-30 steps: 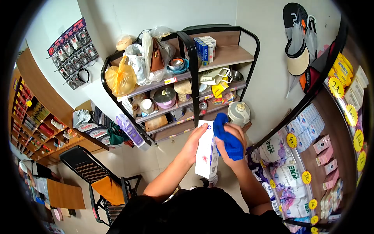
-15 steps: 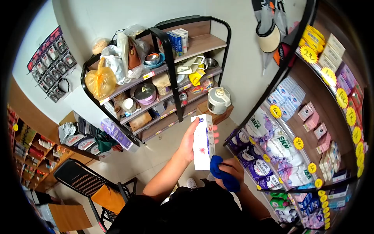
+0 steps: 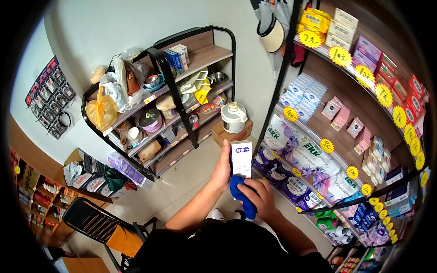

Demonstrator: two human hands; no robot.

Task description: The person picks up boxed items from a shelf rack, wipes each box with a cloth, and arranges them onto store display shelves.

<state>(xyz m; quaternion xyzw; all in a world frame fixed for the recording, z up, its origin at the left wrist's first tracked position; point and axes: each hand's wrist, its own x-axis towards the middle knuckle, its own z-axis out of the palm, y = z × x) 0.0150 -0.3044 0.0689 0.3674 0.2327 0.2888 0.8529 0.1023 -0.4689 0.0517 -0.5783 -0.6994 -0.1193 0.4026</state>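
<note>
My left hand (image 3: 221, 171) grips a white cardboard box (image 3: 241, 159) from its left side, holding it upright in front of my body. Blue print and a cross mark the top of the box's visible face. My right hand (image 3: 261, 194) is closed on a blue cloth (image 3: 237, 186), which lies against the lower front of the box and hides that part. The cloth's end hangs below the fingers.
On the right stands a shelf unit (image 3: 314, 133) with detergent bags, soap boxes and yellow price tags. Ahead, a lower rack (image 3: 193, 132) carries pots and bags. A white cooker (image 3: 234, 118) sits on a box beside it. A chair (image 3: 91, 220) is at left.
The box has been turned so a different face shows. My right hand has brought the cloth from beside the box onto its front. The view has swung right.
</note>
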